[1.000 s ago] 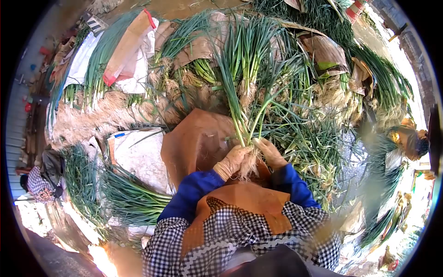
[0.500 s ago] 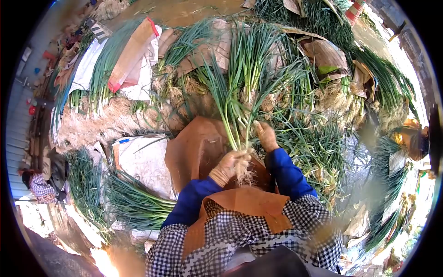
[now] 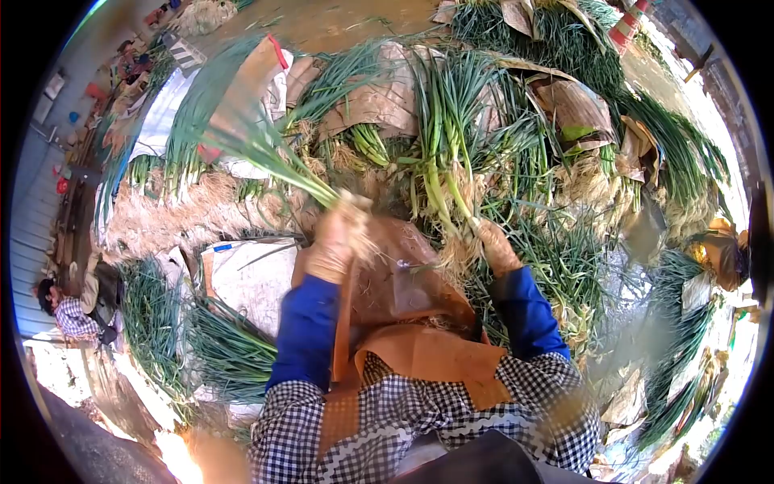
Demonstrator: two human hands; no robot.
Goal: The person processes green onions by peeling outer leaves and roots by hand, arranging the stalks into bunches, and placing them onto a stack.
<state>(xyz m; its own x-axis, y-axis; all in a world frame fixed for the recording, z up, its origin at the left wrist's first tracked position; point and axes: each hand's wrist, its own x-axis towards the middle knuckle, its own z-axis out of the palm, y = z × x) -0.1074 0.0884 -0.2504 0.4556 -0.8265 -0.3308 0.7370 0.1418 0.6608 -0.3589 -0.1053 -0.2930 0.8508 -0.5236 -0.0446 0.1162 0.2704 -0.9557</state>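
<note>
My left hand (image 3: 332, 242) is closed round the root end of a small bunch of green onions (image 3: 302, 173), whose leaves point up and left, blurred by motion. At the right, my right hand (image 3: 495, 246) touches the roots of other green onions (image 3: 439, 194), its fingers closed at the base of a pale stalk. Behind these, more long leaves fan upward. An orange-brown apron (image 3: 395, 274) covers my lap between both arms, with loose root bits on it.
Rows of green onions (image 3: 185, 198) with tan roots lie ahead, partly under sacks (image 3: 379, 101). A white sack (image 3: 254, 282) lies at the left, loose leaves (image 3: 564, 266) at the right. A person (image 3: 72, 310) sits far left. A striped cone (image 3: 627, 28) stands at the upper right.
My left hand has moved up and left with a small bunch, away from my lap. My right hand has shifted right and down, onto other stalks' roots.
</note>
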